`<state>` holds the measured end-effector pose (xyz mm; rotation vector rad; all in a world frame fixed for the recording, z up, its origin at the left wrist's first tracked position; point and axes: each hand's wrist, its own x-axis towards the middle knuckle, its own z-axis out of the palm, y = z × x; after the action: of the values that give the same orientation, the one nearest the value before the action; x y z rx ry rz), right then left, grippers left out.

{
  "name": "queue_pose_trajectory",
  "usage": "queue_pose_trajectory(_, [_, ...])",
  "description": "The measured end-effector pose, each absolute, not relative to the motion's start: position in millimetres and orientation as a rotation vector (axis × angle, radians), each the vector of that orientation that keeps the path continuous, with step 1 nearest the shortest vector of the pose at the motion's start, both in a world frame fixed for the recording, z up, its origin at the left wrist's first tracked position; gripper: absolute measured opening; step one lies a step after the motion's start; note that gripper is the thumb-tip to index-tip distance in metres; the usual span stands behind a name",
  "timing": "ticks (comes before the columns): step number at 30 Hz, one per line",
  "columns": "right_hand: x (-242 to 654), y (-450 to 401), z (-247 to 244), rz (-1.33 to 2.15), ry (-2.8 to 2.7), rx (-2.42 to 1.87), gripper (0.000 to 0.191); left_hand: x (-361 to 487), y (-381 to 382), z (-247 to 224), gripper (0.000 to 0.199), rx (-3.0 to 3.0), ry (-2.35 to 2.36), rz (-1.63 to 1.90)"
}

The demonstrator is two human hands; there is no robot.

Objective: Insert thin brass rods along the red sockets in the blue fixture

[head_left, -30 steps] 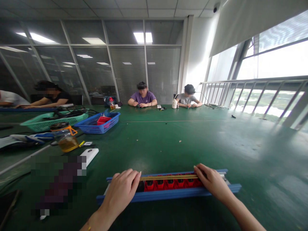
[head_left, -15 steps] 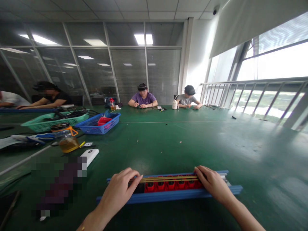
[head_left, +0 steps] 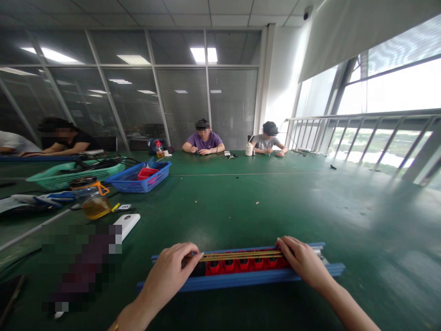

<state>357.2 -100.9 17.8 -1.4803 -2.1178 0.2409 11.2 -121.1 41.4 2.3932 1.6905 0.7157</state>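
In front of me lies a long blue-sided rail (head_left: 255, 279), with a row of red blocks (head_left: 228, 266) with dark tops in its channel. Thin yellowish-brown strips (head_left: 237, 256) run lengthwise over the blocks. My left hand (head_left: 174, 265) is closed at their left end, thumb and fingers pinched together. At the right end, my right hand (head_left: 303, 261) is closed over the strips, its fingertips by the rail's far edge. The strip ends are hidden under both hands. A dark piece (head_left: 198, 270) sits in the channel beside my left thumb.
To the left are a white power bank (head_left: 130, 224), a glass jar (head_left: 94, 207) of amber liquid, a blue basket (head_left: 138, 185) with a red container, and a green basket (head_left: 44, 180) with cables. Several people sit around the green table (head_left: 213, 220). A railing (head_left: 365, 115) stands at right.
The whole view has shifted very slightly. Both hands stay at the ends of the strips, with no clear movement along the rail.
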Motion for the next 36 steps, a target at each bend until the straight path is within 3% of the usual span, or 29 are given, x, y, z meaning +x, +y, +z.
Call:
queue_pose_trajectory(28, [357, -102, 21, 0.270, -2.136, -1.459, 0.034, -1, -114, 46, 0.022, 2.631, 1.541, 0.747])
queue_pose_trajectory(36, [367, -106, 32, -0.162, -1.954, -1.366, 0.023, -1, -118, 61, 0.019, 2.857, 1.550, 0.865])
